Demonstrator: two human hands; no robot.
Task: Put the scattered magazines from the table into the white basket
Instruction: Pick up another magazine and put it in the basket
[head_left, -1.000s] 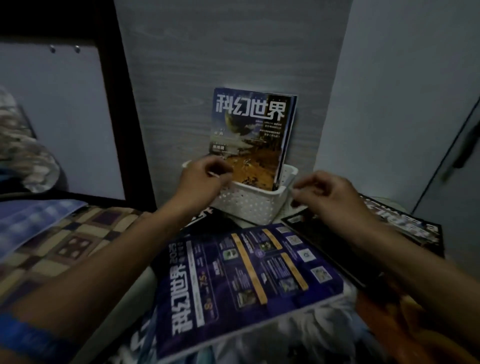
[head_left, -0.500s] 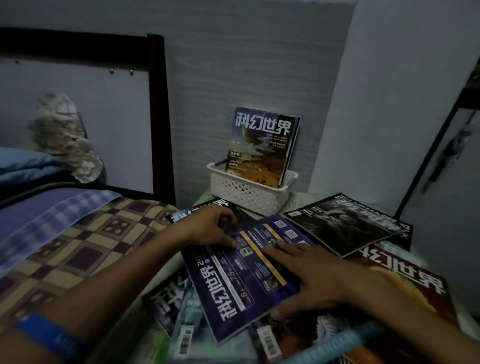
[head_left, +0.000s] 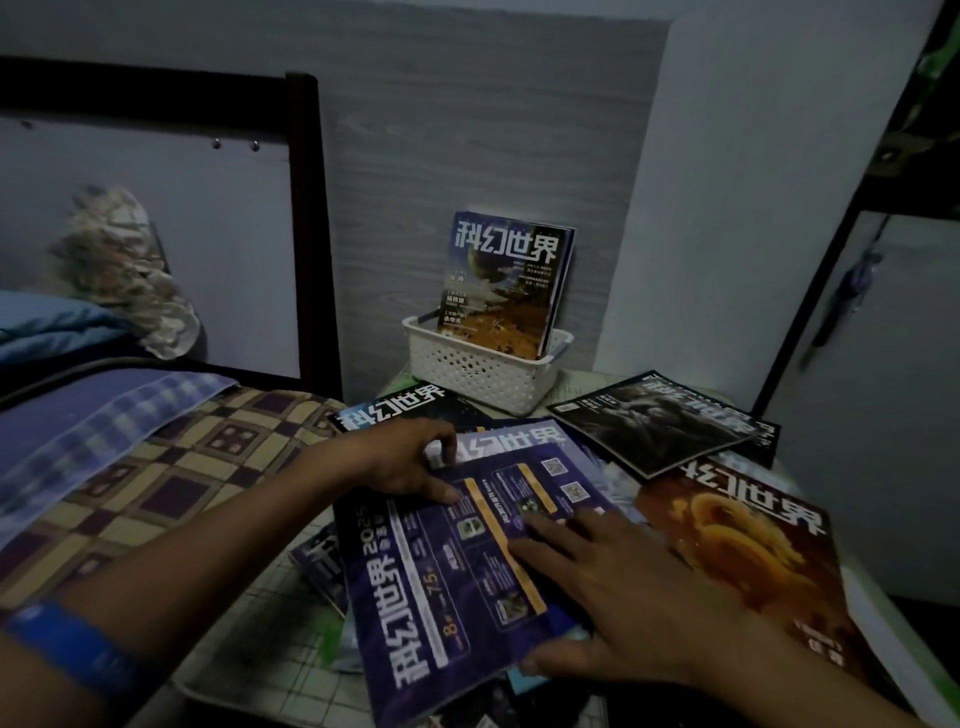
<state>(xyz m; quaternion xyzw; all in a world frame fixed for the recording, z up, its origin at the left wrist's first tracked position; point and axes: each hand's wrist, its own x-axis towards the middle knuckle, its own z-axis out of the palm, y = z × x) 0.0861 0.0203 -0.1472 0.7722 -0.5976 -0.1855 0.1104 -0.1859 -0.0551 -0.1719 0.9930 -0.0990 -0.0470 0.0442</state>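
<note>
- One glossy magazine with a blue-and-orange landscape cover (head_left: 506, 291) stands upright in the white perforated plastic basket (head_left: 480, 371), leaning back toward the grey wood-grain wall; at least one more seems to stand behind it, though I cannot count them.
- The basket sits at the far edge of the small table with a pale checked cover (head_left: 270, 654), with room left in front of that magazine.
- My left hand (head_left: 402, 460) curls over the upper left corner of the purple magazine with the yellow stripe and white title (head_left: 452, 577), thumb on the cover and fingers over the edge, so I judge it is starting a grip.
- My right hand (head_left: 618, 597) lies open and flat on the same cover, fingers spread, pressing, not gripping.
- The purple magazine is on top of the pile, near me, well apart from the basket.
- Left on the table: the dark grey-and-black magazine (head_left: 654, 421) just right of the basket, the orange-brown one (head_left: 737, 551) beside my right hand, a black one (head_left: 400, 405) partly under my left hand, a pale blue one under the purple, and others peeking out below.
- By my reckoning the job is early: most magazines are not yet in.
</note>
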